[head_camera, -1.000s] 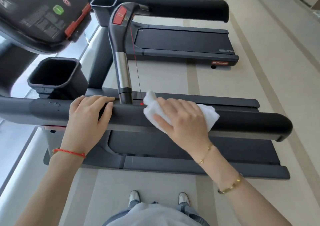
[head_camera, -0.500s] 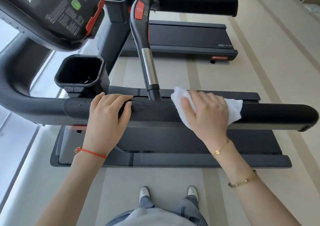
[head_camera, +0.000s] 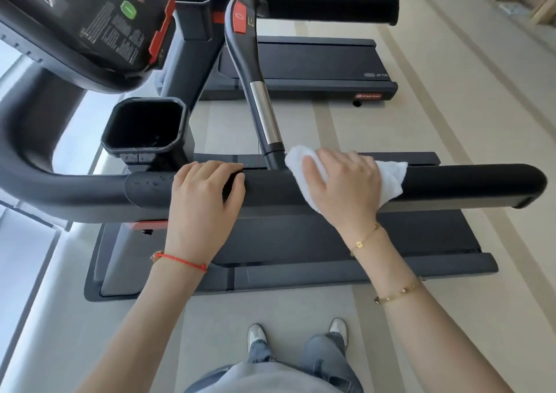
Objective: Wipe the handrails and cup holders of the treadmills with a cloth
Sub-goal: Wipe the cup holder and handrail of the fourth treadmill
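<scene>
White cloth [head_camera: 391, 179]: we press it under our right hand [head_camera: 343, 182], now further along the handrail [head_camera: 466, 182].
Left hand [head_camera: 204, 194]: curled over the handrail, steadying.
Progress: rail end unwiped.

cloth [head_camera: 391, 179]: white, bunched, draped over rail, 3 o'clock | rail [head_camera: 466, 182]: black, level | cup holder [head_camera: 144, 125]: black, upright, 10 o'clock
</scene>
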{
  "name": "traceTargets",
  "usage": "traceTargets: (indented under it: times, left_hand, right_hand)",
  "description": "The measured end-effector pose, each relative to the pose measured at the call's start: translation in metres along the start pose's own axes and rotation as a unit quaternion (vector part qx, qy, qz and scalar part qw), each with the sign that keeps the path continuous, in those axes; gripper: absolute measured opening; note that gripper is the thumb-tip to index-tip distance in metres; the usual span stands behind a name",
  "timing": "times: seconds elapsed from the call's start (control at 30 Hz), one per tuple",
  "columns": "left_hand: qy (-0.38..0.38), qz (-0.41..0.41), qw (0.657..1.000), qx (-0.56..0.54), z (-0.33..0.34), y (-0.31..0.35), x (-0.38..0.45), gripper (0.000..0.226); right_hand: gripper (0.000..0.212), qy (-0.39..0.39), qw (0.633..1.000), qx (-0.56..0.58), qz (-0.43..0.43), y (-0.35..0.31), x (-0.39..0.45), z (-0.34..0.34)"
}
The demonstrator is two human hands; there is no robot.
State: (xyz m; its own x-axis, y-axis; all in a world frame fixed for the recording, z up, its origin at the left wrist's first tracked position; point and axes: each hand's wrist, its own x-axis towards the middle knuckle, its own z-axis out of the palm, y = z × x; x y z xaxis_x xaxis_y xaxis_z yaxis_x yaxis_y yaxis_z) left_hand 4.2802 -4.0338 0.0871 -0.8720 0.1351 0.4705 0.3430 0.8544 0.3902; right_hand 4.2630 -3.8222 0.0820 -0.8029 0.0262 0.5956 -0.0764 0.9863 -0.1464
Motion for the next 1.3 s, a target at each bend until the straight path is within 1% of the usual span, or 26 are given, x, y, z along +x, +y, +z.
traceTargets:
  times: [0.03,0.07,0.17,0.27,0.3,0.37,0.43,0.5,0.53,0.57,0.63,0.7,0.8,0.83,0.87,0.9,0.97,1.03,1.07,1.1,1.2,1.23,1.3]
  left_hand:
    - [0.001,0.000,1.000,-0.002,0.000,0.000,0.000,0.020]
    - [0.003,-0.001,1.000,-0.003,-0.001,0.000,0.000,0.021]
    - [0.000,0.006,1.000,-0.006,-0.003,-0.001,-0.001,0.021]
    - [-0.010,0.005,1.000,-0.008,-0.005,-0.001,0.000,0.021]
    - [-0.013,0.003,1.000,-0.006,-0.005,0.000,0.000,0.022]
    - [-0.012,-0.002,1.000,-0.005,-0.005,0.001,0.000,0.023]
    - [-0.010,-0.005,1.000,-0.003,-0.005,0.002,0.001,0.023]
    - [-0.011,-0.006,1.000,-0.004,-0.005,0.003,0.001,0.023]
    - [-0.013,-0.008,1.000,-0.005,-0.005,0.003,0.001,0.023]
    - [-0.015,-0.009,1.000,-0.005,-0.005,0.004,0.001,0.023]
    - [-0.016,-0.010,1.000,0.002,-0.005,0.004,0.001,0.023]
    - [-0.019,-0.010,1.000,0.007,-0.005,0.004,0.000,0.023]
    - [-0.016,-0.013,1.000,0.009,-0.004,0.005,0.001,0.023]
    - [-0.014,-0.015,1.000,0.010,-0.004,0.005,0.001,0.022]
    - [-0.014,-0.016,1.000,0.010,-0.004,0.006,0.001,0.022]
    - [-0.015,-0.019,1.000,0.009,-0.005,0.006,0.001,0.022]
    - [-0.018,-0.023,1.000,0.009,-0.005,0.007,0.003,0.021]
    - [-0.024,-0.025,0.999,0.007,-0.004,0.009,0.004,0.020]
    - [-0.026,-0.025,0.999,0.004,-0.004,0.009,0.005,0.020]
    - [-0.027,-0.024,0.999,0.001,-0.003,0.010,0.006,0.020]
    - [-0.031,-0.020,0.999,-0.004,0.000,0.016,0.007,0.019]
    - [-0.032,-0.015,0.999,-0.009,0.002,0.019,0.007,0.018]
    - [-0.035,0.004,0.999,-0.020,0.006,0.028,0.008,0.017]
  right_hand:
    - [0.032,0.001,1.000,0.001,0.009,-0.012,0.001,0.002]
    - [0.031,-0.002,1.000,0.010,0.000,-0.027,-0.003,0.006]
    - [0.037,0.002,0.997,0.050,-0.062,-0.058,-0.027,0.017]
    - [0.038,0.010,0.989,0.059,-0.136,-0.039,-0.026,0.014]
    - [0.038,0.007,0.989,0.053,-0.140,-0.027,-0.024,0.011]
    - [0.033,0.018,0.994,0.032,-0.102,0.003,-0.019,0.003]
    - [0.034,0.026,0.999,0.001,-0.026,0.028,-0.010,-0.004]
    - [0.036,0.023,0.999,-0.016,0.039,0.032,-0.001,-0.006]
    - [0.035,0.017,0.998,-0.019,0.049,0.025,0.003,-0.005]
    - [0.033,0.011,0.999,-0.015,0.042,0.014,0.004,-0.003]
    - [0.029,0.003,1.000,0.012,-0.002,-0.016,-0.002,0.005]
    - [0.031,-0.003,0.998,0.047,-0.052,-0.036,-0.017,0.012]
    - [0.034,0.027,0.988,0.064,-0.141,-0.022,-0.023,0.010]
    - [0.032,0.036,0.987,0.058,-0.149,-0.008,-0.022,0.008]
    - [0.030,0.045,0.989,0.046,-0.132,0.009,-0.021,0.005]
    - [0.030,0.048,0.994,0.030,-0.097,0.024,-0.017,0.002]
    - [0.036,0.040,0.999,-0.002,-0.007,0.046,-0.007,-0.003]
    - [0.037,0.030,0.998,-0.015,0.052,0.045,0.002,-0.005]
    - [0.036,0.025,0.998,-0.017,0.056,0.037,0.005,-0.004]
    - [0.035,0.022,0.999,-0.011,0.042,0.026,0.005,-0.002]
    - [0.028,0.017,0.997,0.048,-0.053,-0.003,-0.008,0.006]
    - [0.027,0.021,0.994,0.065,-0.083,-0.005,-0.014,0.008]
    - [0.031,0.030,0.988,0.078,-0.133,0.003,-0.020,0.007]
